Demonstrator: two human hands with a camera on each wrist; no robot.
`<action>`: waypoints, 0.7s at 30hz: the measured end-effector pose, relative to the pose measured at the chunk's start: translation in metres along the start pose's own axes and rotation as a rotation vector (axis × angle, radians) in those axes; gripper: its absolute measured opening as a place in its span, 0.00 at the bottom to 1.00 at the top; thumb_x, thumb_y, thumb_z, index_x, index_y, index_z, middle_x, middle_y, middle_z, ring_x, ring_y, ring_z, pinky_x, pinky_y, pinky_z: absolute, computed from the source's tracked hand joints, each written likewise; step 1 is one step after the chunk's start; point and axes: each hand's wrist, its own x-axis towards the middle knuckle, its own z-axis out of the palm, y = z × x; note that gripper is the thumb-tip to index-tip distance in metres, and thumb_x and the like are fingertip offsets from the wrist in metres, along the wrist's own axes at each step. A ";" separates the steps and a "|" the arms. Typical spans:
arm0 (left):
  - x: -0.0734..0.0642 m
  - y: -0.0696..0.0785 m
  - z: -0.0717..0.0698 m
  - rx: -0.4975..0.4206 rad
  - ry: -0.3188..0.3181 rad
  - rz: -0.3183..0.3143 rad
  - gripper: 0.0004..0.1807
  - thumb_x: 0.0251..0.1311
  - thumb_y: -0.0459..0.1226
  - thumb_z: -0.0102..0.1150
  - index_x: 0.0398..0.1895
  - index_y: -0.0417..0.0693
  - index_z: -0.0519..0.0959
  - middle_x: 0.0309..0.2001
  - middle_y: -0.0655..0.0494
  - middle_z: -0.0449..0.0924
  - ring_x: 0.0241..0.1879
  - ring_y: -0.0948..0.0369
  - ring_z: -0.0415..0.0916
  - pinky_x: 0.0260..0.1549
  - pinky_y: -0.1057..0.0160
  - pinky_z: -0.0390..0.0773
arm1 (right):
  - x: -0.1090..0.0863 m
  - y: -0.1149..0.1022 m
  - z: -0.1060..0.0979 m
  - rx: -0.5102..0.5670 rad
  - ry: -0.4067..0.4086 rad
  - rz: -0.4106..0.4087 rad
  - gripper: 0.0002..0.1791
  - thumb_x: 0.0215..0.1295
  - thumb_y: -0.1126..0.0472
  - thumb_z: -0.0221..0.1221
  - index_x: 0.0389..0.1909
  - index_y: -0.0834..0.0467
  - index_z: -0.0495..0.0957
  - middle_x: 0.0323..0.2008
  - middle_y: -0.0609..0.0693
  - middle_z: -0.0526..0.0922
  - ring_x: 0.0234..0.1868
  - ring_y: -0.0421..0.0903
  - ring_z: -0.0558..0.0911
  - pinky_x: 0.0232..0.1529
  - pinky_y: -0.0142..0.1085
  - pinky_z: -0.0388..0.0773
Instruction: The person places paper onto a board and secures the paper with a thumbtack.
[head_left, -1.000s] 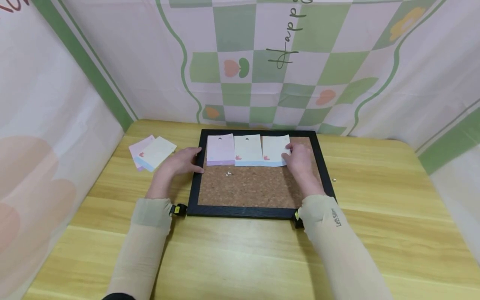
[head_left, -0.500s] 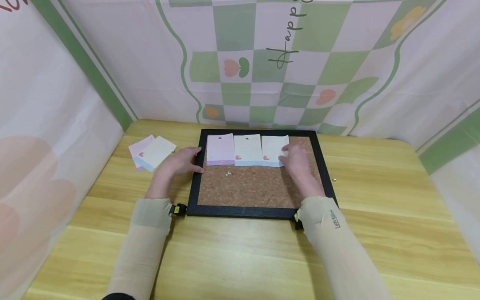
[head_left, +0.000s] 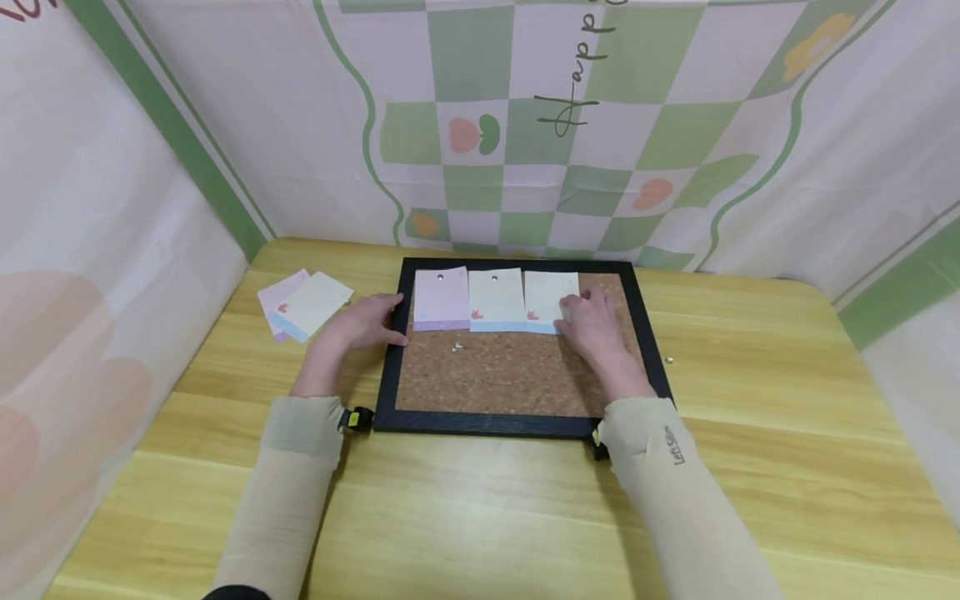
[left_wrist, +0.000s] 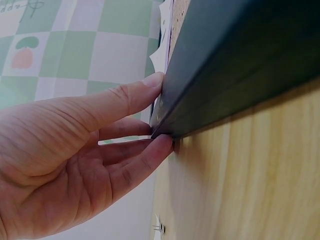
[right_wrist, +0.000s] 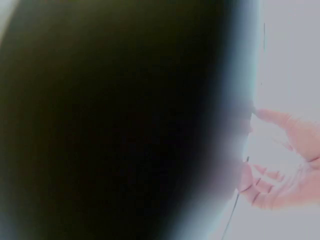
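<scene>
A black-framed corkboard (head_left: 487, 375) lies on the wooden table. In a row along its top are a purple note sheet (head_left: 441, 298) and a white one (head_left: 497, 298), each with a pin near its top edge, and another white note sheet (head_left: 543, 287) with no pin visible. My left hand (head_left: 360, 323) grips the board's left side; the left wrist view shows the thumb on the frame (left_wrist: 200, 65) and fingertips at its lower edge. My right hand (head_left: 596, 329) rests on the last sheet's right part, thumb and fingers apart. The right wrist view is mostly dark and overexposed.
Several loose pins (head_left: 457, 346) lie on the cork below the sheets. Another pin (head_left: 669, 360) sits on the table right of the board. Spare white (head_left: 315, 304) and purple (head_left: 273, 292) sheets overlap at the left. A printed green-and-white cloth (head_left: 465, 196) stands behind the table.
My right hand has slid slightly left, from the last sheet's right edge further over the sheet. The left hand has stayed on the frame.
</scene>
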 end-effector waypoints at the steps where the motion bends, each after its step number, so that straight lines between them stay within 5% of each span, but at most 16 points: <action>1: 0.000 0.000 0.000 0.000 0.000 0.000 0.47 0.64 0.44 0.65 0.79 0.39 0.51 0.77 0.37 0.55 0.76 0.42 0.54 0.74 0.43 0.58 | 0.000 0.000 -0.001 -0.033 -0.016 -0.017 0.25 0.72 0.58 0.57 0.65 0.65 0.72 0.68 0.71 0.65 0.70 0.68 0.62 0.71 0.59 0.59; 7: 0.000 -0.002 0.001 -0.016 0.000 -0.001 0.47 0.64 0.44 0.66 0.79 0.40 0.51 0.77 0.38 0.55 0.76 0.42 0.54 0.75 0.43 0.57 | 0.000 0.000 -0.007 -0.179 -0.098 -0.113 0.26 0.74 0.57 0.54 0.68 0.66 0.69 0.70 0.66 0.68 0.75 0.63 0.61 0.75 0.58 0.52; 21: -0.001 -0.001 0.001 -0.029 -0.004 -0.003 0.47 0.64 0.44 0.65 0.79 0.41 0.50 0.78 0.38 0.54 0.77 0.42 0.52 0.75 0.43 0.56 | 0.001 0.019 -0.022 -0.111 -0.241 -0.151 0.33 0.74 0.54 0.54 0.74 0.63 0.59 0.76 0.67 0.54 0.77 0.68 0.52 0.76 0.62 0.50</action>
